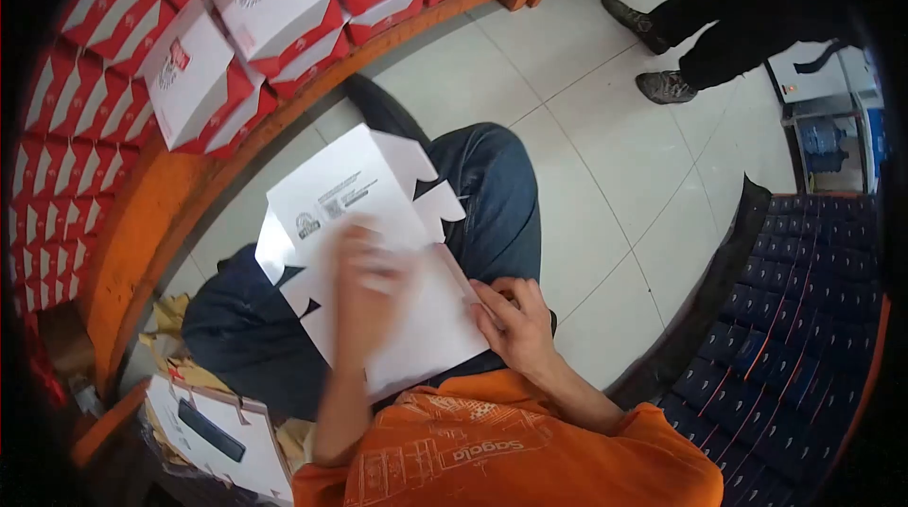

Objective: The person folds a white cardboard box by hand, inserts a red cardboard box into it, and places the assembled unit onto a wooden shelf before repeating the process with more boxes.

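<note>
A white cardboard box blank (426, 304) lies unfolded across my lap, with cut tabs along its sides. Black print and a square code show on its upper panel. My left hand (364, 270) is over the middle of the blank, smeared by motion, so I cannot see whether its fingers hold anything. At the right edge of the blank, my right hand (511, 313) is closed, with thumb and fingers pinching the cardboard edge.
Stacked red-and-white boxes (284, 1) fill an orange shelf at left and top. A phone (211, 428) lies on white cardboard at lower left. Another person's shoes (665, 87) are on the tiled floor. Rows of dark blue boxes (776, 346) stand at right.
</note>
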`<state>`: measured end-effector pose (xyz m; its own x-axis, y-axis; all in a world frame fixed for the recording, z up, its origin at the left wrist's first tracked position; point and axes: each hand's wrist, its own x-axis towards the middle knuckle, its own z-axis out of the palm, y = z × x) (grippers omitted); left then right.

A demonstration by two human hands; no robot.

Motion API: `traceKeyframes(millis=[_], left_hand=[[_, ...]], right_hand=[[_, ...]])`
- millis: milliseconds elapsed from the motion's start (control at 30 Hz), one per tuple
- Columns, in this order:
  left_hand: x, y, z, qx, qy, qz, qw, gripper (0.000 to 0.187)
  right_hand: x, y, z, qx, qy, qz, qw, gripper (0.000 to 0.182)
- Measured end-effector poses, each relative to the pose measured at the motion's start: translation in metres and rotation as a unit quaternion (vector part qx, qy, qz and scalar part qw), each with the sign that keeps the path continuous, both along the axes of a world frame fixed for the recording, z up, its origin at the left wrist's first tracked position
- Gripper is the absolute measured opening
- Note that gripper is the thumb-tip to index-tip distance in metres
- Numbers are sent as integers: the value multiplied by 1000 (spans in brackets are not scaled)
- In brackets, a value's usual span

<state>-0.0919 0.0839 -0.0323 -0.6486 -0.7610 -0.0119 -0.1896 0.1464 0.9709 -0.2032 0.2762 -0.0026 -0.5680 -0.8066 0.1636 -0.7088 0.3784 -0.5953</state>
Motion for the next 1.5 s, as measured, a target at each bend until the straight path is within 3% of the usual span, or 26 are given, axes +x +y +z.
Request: traceKeyframes(millis=[33,100,167,200,267,300,433,500,633,667,733,800,867,900,933,1033,1133,1167,1200,1233,1267,1300,1333,1400,1433,1500], left_hand=[[-16,30,32,128,-118,-65,983,62],[-21,51,23,182,-75,-59,979,56],[-17,52,-2,277,43,-42,959,50],[-13,50,-6,281,40,-37,958,50],[-5,38,-10,314,30,-112,942,40],[0,35,-17,372,-21,-132,918,31],[-5,45,-15,385,8,-115,916,23],[-10,46,6,267,-5,-73,961,21],[-3,42,9,257,-64,-85,961,22],[2,38,4,331,-37,-91,939,23],[9,37,-4,401,-11,-95,911,24],[12,38,-10,474,50,-77,876,24],[10,40,-9,441,55,-100,891,23],[7,41,-9,405,61,-126,904,22],[6,42,-9,405,63,-131,903,22],[6,41,-8,449,80,-150,877,21],[8,42,1,422,72,-163,889,20],[11,42,9,390,51,-94,915,21],[12,42,18,356,30,-23,934,23],[1,44,42,323,78,12,943,29],[-4,42,57,321,81,12,944,29],[-7,39,69,345,117,-8,931,30],[-9,40,74,370,149,-29,917,31],[-13,45,71,335,136,-47,931,30],[-17,49,66,301,127,-62,943,30],[-25,64,56,300,125,-57,944,36]], right_hand=[[-2,0,0,6,19,44,999,46],[-11,-5,9,27,-20,90,995,48],[-21,-4,11,43,-105,132,985,52],[-21,-5,11,46,-110,136,984,52],[-21,-9,9,71,-251,85,962,47],[-17,-13,9,58,-215,41,974,43],[-23,-17,7,93,-246,69,962,39],[-26,-16,10,81,-199,103,971,39],[-21,-18,7,37,-174,132,975,38],[-18,-21,7,37,-177,133,974,38],[-13,-27,11,104,-307,24,946,38],[-17,-32,17,106,-319,38,941,37],[-19,-32,19,110,-331,48,936,36],[-20,-30,19,78,-406,47,909,35],[-23,-28,19,45,-475,46,878,34],[-28,-19,-5,-52,-508,76,857,30],[-45,-7,4,41,-570,-14,821,28],[-48,-7,9,79,-477,-102,869,28],[-50,-4,16,78,-477,-104,869,28],[-51,2,24,18,-273,-61,960,30],[-52,6,28,-44,-52,-11,998,32],[-45,16,23,-169,-172,36,970,35],[-39,18,31,-169,-173,35,970,35],[-28,15,56,-202,-95,158,962,26],[-28,15,59,-169,-1,144,975,22],[-29,8,62,-145,29,108,983,23]])
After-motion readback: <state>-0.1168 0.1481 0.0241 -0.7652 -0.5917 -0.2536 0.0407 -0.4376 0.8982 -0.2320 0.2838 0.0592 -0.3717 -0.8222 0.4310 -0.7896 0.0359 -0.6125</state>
